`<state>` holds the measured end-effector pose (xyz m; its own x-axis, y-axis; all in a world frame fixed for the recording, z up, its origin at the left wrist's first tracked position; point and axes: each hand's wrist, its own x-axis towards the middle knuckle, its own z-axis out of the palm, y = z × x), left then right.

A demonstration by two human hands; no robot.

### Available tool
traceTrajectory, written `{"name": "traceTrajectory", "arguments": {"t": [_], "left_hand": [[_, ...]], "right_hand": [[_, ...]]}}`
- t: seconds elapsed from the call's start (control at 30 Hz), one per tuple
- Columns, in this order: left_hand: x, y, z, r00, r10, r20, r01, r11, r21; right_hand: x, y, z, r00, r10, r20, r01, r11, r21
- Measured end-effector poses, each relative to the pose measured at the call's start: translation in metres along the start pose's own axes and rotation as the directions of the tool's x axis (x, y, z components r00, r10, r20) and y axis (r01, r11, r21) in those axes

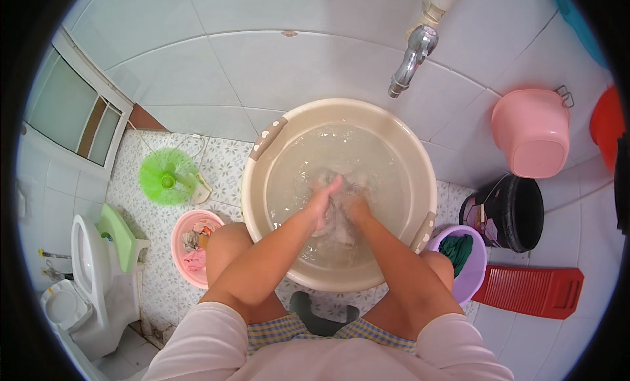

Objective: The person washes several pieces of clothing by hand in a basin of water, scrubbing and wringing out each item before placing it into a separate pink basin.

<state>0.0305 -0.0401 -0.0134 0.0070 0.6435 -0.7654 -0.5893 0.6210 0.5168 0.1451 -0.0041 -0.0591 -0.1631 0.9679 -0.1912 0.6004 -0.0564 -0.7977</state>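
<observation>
A large beige plastic basin [339, 286] filled with cloudy water stands between my knees. In its middle a pale, wet cloth [339, 228] lies mostly under the surface, its outline blurred by ripples. My left hand [325, 201] grips the cloth from the left, thumb side up and partly above the water. From the right, my right hand [358, 208] dips into the water against the same cloth; its fingers are submerged and hard to make out. The two hands are close together.
A chrome tap [411, 61] juts over the basin's far right. Left are a pink basin with clothes [177, 253], a green fan [168, 179] and a toilet [88, 263]. Right are a purple basin [475, 277] with dark green cloth, a black bucket [526, 214] and a red washboard [531, 290].
</observation>
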Motion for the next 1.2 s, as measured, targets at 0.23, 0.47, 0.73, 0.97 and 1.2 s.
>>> {"name": "traceTrajectory", "arguments": {"t": [0.23, 0.47, 0.73, 0.97, 1.2], "left_hand": [[0.029, 0.022, -0.031, 0.822, 0.051, 0.567, 0.195, 0.911, -0.364], [-0.002, 0.01, -0.006, 0.924, 0.203, 0.324, -0.052, 0.906, -0.42], [-0.02, 0.036, -0.004, 0.953, 0.289, -0.086, -0.273, 0.948, 0.163], [-0.007, 0.005, -0.022, 0.67, 0.716, 0.196, -0.3, 0.019, 0.954], [-0.005, 0.018, -0.026, 0.805, 0.569, -0.169, 0.015, 0.265, 0.964]], "right_hand": [[-0.063, -0.117, -0.038, 0.961, -0.17, 0.219, 0.135, 0.977, 0.167], [-0.036, -0.118, -0.025, 0.929, -0.37, 0.029, 0.37, 0.914, -0.167], [0.015, -0.094, -0.061, 0.994, 0.108, 0.034, -0.087, 0.922, -0.378], [0.013, -0.062, -0.052, 0.93, -0.355, 0.09, 0.358, 0.83, -0.428], [0.029, -0.022, -0.047, 0.895, -0.03, 0.445, 0.285, 0.806, -0.518]]}}
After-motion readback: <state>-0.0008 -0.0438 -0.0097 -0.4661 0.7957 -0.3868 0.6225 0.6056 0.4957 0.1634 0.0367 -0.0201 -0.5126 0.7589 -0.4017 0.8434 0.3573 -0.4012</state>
